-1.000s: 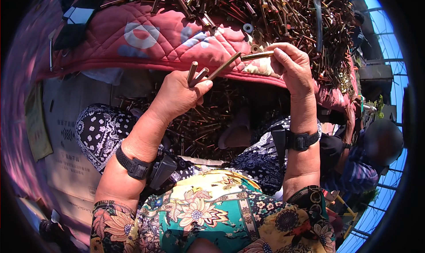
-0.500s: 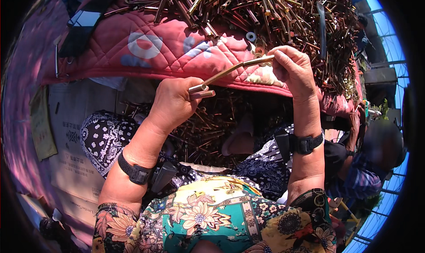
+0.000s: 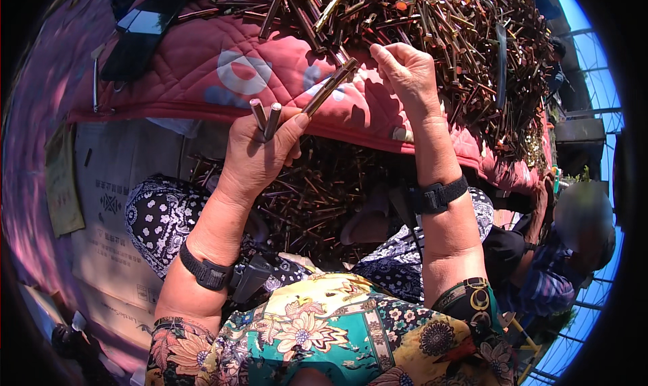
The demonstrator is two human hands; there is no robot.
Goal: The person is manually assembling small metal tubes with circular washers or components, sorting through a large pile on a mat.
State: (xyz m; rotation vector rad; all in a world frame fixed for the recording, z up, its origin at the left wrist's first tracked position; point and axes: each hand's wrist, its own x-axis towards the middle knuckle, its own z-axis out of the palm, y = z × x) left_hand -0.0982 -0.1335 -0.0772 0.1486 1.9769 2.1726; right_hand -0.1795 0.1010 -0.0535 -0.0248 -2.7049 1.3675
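Observation:
My left hand is closed around several brass-coloured threaded bolts. One long bolt points up and to the right, with what looks like a metal sleeve around its upper part. The ends of two other bolts stick up between the fingers. Away from that bolt's tip, my right hand is raised at the near edge of a heap of metal bolts and sleeves. Its thumb and forefinger are pinched together; whatever is between them, if anything, cannot be made out.
A red quilted cloth covers the work surface under the heap. A dark flat object lies at its left. More bolts are piled below, between my legs. Cardboard lies at left. Another person sits at right.
My right hand has left the long bolt and moved left and up to the heap. The sleeve now sits further down the bolt, and my left hand has turned the bolts more upright.

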